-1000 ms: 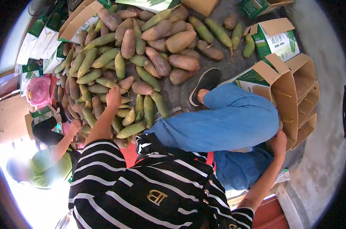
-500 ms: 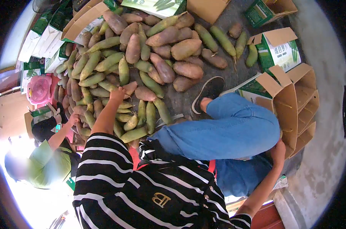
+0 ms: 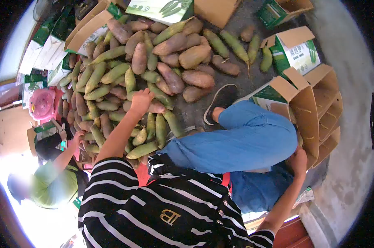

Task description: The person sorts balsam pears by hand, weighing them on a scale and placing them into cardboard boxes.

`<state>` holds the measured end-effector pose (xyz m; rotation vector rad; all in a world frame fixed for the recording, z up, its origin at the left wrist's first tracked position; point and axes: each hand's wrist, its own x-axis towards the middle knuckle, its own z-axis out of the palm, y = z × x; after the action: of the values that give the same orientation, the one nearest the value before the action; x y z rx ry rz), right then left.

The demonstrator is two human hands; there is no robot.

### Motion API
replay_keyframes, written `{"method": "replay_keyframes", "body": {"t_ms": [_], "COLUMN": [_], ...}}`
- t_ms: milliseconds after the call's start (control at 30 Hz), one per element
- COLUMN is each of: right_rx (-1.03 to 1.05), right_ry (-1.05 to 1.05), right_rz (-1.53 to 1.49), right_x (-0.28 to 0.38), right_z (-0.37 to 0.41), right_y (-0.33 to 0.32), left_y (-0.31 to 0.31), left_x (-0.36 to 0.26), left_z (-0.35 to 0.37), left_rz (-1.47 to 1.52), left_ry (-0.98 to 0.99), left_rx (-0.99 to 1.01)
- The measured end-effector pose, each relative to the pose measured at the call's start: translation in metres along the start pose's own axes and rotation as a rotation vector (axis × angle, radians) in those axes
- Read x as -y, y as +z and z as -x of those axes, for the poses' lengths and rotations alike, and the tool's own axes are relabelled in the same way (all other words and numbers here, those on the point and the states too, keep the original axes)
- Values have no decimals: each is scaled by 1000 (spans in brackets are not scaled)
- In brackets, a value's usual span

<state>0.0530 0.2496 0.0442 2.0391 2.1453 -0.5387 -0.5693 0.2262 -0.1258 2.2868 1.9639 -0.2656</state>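
Left hand (image 3: 142, 101) over radishes (image 3: 139, 58), cannot tell grip; right hand (image 3: 298, 162) just beside box (image 3: 307, 120), grip likewise unclear

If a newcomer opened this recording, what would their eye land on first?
Probably the big heap of green and reddish vegetables, spread across the upper left and middle, with the wearer's left hand over its near side. Next, the blue jeans crossing the centre. The round pink object at far left also stands out.
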Motion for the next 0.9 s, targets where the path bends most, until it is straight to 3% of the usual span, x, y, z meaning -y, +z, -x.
{"method": "replay_keyframes", "body": {"t_ms": [67, 200, 300, 433, 500, 633, 700, 833, 900], "right_rx": [52, 75, 46, 116, 84, 58, 75, 50, 93], "right_ry": [30, 68, 67, 100, 81, 58, 57, 63, 110], "right_rz": [-5, 84, 104, 102, 113, 108, 104, 142, 128], "right_x": [11, 22, 14, 18, 15, 0, 5, 18, 28], "right_z": [0, -1, 1, -2, -2, 1, -1, 1, -1], "right_y": [-9, -13, -8, -12, -9, 3, 3, -2, -13], "left_y": [-27, -94, -171, -273, -302, -297, -271, -219, -165], "left_x": [-18, -48, -89, -181, -226, -303, -322, -279, -241], "left_z": [-21, -62, -83, -101, -112, -135, -137, -123, -109], "left_rz": [82, 629, 973, 1577, 1731, 1901, 1576, 1526, 1270], "left_ry": [18, -150, -170, 46, 69, 377, 370, 225, 128], "left_rx": [-196, -593, -724, -826, -774, -221, -419, -184, -223]}}
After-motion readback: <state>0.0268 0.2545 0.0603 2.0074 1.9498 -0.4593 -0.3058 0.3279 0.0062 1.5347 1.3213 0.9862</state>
